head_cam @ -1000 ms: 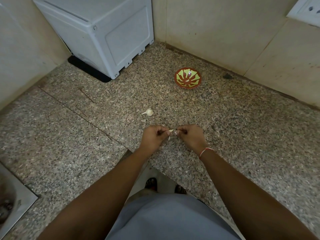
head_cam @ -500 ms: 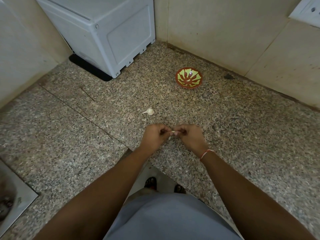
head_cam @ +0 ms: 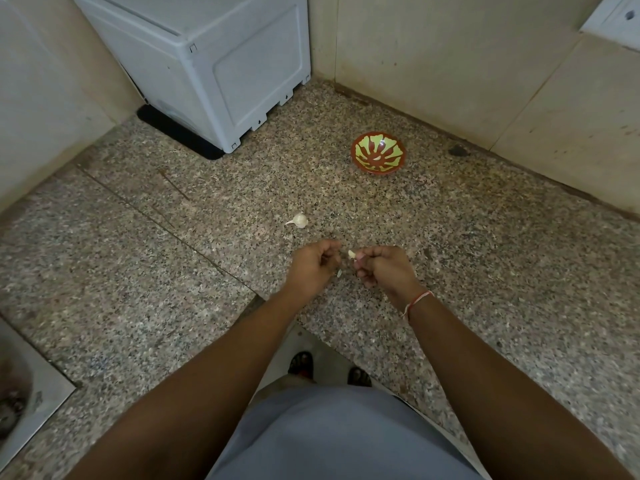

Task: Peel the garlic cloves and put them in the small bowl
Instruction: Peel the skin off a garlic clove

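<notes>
My right hand [head_cam: 384, 268] pinches a small pale garlic clove [head_cam: 351, 253] at its fingertips, low over the speckled granite counter [head_cam: 485, 237]. My left hand [head_cam: 313, 266] is just left of the clove with its fingers curled, and seems to pinch a thin strip of skin. A pale flake of skin [head_cam: 339, 273] shows beside its lower fingers. The rest of the garlic bulb [head_cam: 298, 220] lies on the counter just beyond my left hand. The small red and green bowl [head_cam: 378, 156] stands farther back, near the wall.
A white appliance [head_cam: 221, 64] fills the back left corner on a black mat. Tiled walls close the back and right. A steel sink edge [head_cam: 31, 403] shows at the lower left. The counter's front edge is below my forearms, with my sandalled feet visible under it.
My hands drew together on the clove, then parted slightly. The clove now stays with my right hand, and a flake of skin has come loose by my left.
</notes>
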